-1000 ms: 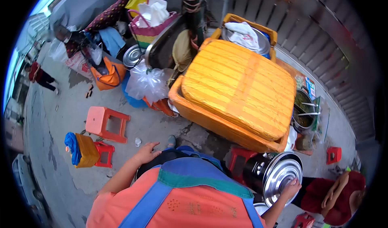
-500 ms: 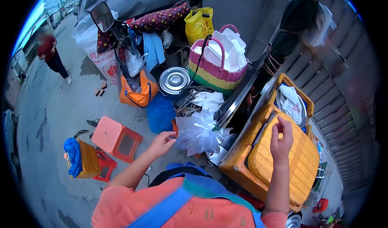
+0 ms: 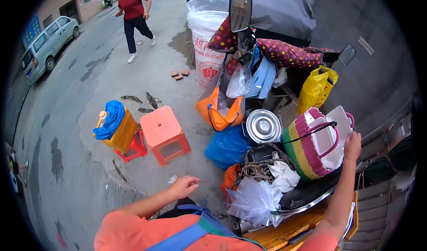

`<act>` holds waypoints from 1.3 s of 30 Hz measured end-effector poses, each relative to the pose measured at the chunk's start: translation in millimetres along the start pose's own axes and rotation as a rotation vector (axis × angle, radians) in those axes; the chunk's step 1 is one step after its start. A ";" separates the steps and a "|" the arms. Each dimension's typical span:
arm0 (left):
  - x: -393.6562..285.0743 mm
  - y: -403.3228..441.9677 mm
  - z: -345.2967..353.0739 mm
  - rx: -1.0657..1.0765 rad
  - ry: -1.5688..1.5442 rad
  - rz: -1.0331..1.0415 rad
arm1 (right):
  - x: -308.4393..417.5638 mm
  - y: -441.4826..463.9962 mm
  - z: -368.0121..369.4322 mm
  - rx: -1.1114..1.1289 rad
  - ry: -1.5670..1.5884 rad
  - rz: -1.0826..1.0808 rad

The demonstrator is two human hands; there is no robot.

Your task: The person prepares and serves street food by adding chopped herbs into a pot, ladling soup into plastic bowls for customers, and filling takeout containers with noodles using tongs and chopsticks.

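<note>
Right hand (image 3: 352, 147): reaches to the right edge of the woven bag (image 3: 294, 152), fingers bent at the white foam boxes (image 3: 341, 123); whether they have closed on a box or only touch it, I cannot tell.
White foam boxes: stand tilted in the mouth of the bag, rising past its rim; the outermost one lies right at the fingertips, and one end of the pink handle (image 3: 329, 148) shows just left of the boxes' lower part.
Careful handling: thin foam probably dents easily, so a light hold near a box's edge — clear of the handle loops — should serve best; steadying the bag's near rim would likely keep it from tipping.
Left hand (image 3: 183, 187): over the ground, fingers loosely spread and holding nothing, well apart from the bag.
Around the bag: the lidded pot (image 3: 263, 125) stands off its left edge, the white cloth (image 3: 283, 176) near its lower-left corner.
</note>
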State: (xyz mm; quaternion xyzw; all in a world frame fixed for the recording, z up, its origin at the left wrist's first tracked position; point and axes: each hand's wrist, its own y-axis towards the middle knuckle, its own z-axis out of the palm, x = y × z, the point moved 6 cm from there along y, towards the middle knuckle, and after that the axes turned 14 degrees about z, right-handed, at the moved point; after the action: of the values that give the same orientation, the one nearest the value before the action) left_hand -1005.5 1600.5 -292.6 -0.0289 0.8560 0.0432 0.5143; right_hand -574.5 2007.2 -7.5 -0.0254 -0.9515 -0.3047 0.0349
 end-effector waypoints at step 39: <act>-307.3 -17.8 455.7 0.419 -0.900 -0.110 | -554.3 -205.7 69.9 0.711 -0.074 1.069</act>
State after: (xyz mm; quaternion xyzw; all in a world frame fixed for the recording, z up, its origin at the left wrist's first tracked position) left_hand -459.5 1631.5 -235.0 0.0515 0.5366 -0.1485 0.8291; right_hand -40.1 1865.6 -228.6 -0.4935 -0.8511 0.0897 0.1554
